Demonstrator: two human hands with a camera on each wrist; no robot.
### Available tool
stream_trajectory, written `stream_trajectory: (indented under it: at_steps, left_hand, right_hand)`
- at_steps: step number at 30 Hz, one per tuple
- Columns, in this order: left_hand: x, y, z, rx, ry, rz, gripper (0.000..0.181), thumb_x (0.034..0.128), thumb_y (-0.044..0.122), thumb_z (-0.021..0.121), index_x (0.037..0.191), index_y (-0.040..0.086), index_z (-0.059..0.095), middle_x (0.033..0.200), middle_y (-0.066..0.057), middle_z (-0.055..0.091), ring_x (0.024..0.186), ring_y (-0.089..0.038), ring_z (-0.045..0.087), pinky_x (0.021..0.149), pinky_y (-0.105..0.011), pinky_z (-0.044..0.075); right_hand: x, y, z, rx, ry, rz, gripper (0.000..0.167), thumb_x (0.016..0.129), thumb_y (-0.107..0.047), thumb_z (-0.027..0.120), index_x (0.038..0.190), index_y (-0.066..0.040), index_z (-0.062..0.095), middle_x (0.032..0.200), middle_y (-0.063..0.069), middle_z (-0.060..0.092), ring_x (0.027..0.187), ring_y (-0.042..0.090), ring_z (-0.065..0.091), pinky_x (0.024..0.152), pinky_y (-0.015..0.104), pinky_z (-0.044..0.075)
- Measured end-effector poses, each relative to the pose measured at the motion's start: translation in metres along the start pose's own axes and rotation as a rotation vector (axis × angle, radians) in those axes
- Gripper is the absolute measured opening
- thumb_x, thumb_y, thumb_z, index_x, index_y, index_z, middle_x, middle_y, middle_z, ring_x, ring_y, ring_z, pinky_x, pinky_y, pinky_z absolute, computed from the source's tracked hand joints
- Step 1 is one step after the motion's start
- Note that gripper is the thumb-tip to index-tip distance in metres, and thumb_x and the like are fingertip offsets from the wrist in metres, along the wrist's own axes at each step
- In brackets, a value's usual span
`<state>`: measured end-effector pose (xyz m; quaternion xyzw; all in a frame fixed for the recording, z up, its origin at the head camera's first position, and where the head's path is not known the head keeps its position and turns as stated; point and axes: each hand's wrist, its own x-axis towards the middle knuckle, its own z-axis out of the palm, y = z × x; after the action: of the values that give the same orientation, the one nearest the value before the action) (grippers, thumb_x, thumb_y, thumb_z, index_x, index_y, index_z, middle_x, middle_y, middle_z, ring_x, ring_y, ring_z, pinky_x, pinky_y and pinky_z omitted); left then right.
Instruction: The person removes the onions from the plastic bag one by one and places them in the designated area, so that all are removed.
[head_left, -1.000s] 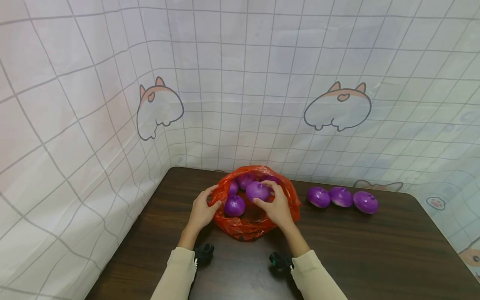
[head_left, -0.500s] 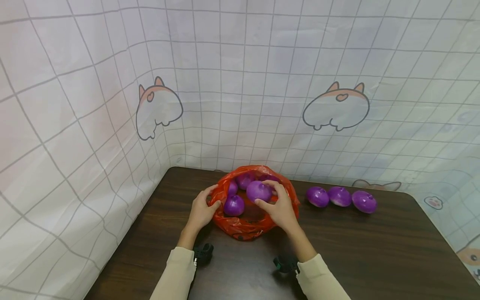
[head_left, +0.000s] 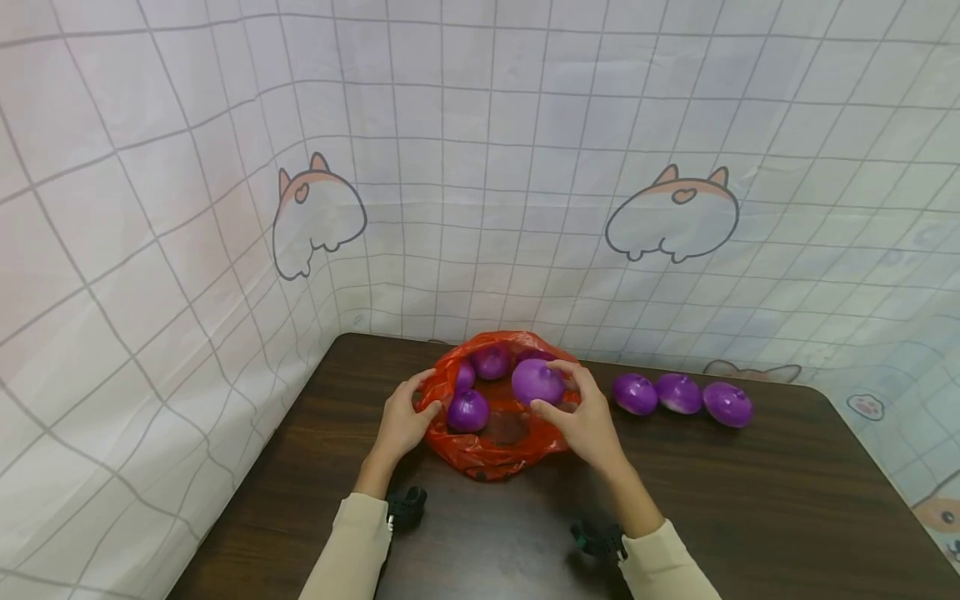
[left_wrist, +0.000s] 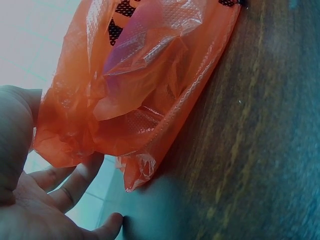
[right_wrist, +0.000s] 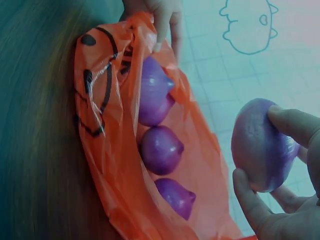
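Observation:
An orange-red plastic bag (head_left: 480,454) stands with its mouth spread on the dark table, several purple onions inside, one of them (head_left: 468,411) near the left hand. My left hand (head_left: 401,425) grips the bag's left rim between thumb and fingers; in the left wrist view the bag (left_wrist: 150,100) hangs over that hand (left_wrist: 45,200). Over the bag's right part, my right hand (head_left: 588,421) holds a purple onion (head_left: 537,382) by thumb and fingertips. The right wrist view shows this onion (right_wrist: 262,145) raised outside the bag's mouth, beside the bag (right_wrist: 125,175).
Three purple onions (head_left: 635,393), (head_left: 680,392), (head_left: 727,404) lie in a row on the table (head_left: 750,500), right of the bag. A white gridded curtain (head_left: 487,167) stands behind the table and along its left side.
My right hand has moved to the right with the onion, from over the middle of the bag toward its right rim. My left hand has stayed at the left rim.

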<state>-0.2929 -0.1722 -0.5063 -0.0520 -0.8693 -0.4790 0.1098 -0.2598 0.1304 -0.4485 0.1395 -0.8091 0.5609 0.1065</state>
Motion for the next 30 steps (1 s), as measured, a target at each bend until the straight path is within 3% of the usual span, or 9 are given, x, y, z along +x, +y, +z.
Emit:
stream_trajectory:
  at_steps: [8,12,16,20,30]
  left_hand:
    - [0.0,-0.001,-0.001,0.006,0.003,-0.002,0.056,0.0936,0.013,0.073,0.146,0.021,0.056,0.129,-0.017,0.064,0.097,-0.028,0.06,0.086,-0.046,0.053]
    - [0.0,-0.001,0.0,0.011,0.008,0.001,0.056,0.0933,0.014,0.074,0.146,0.021,0.056,0.129,-0.016,0.064,0.098,-0.028,0.06,0.086,-0.045,0.051]
    - [0.001,-0.002,0.001,0.016,0.008,0.0,0.056,0.0932,0.014,0.074,0.146,0.021,0.056,0.129,-0.016,0.064,0.099,-0.028,0.059,0.086,-0.043,0.05]
    - [0.001,-0.003,0.001,0.016,0.008,-0.003,0.056,0.0933,0.014,0.074,0.146,0.021,0.056,0.128,-0.016,0.064,0.095,-0.027,0.058,0.082,-0.04,0.049]
    - [0.001,-0.002,0.001,0.016,0.004,-0.001,0.056,0.0932,0.014,0.074,0.146,0.021,0.056,0.129,-0.016,0.064,0.094,-0.026,0.058,0.084,-0.042,0.051]
  right_hand:
    - [-0.011,0.0,-0.022,0.002,0.002,0.0,0.06,0.089,-0.018,0.081,0.142,-0.016,0.053,0.148,0.012,0.048,0.133,0.039,0.051,0.104,0.059,0.049]
    - [-0.017,0.006,-0.035,-0.031,0.017,-0.01,0.06,0.089,-0.023,0.081,0.142,-0.02,0.053,0.148,0.01,0.049,0.13,0.036,0.055,0.103,0.057,0.051]
    - [-0.024,0.01,-0.048,-0.059,0.03,-0.008,0.061,0.089,-0.024,0.081,0.142,-0.02,0.052,0.148,0.009,0.048,0.131,0.035,0.055,0.1,0.038,0.055]
    - [-0.03,0.012,-0.06,-0.058,0.044,-0.001,0.061,0.089,-0.022,0.081,0.143,-0.018,0.052,0.146,0.009,0.048,0.129,0.036,0.056,0.093,0.017,0.052]
    - [-0.041,0.022,-0.086,-0.086,0.102,0.018,0.061,0.09,-0.017,0.08,0.144,-0.014,0.051,0.147,0.011,0.046,0.129,0.034,0.053,0.088,0.011,0.05]
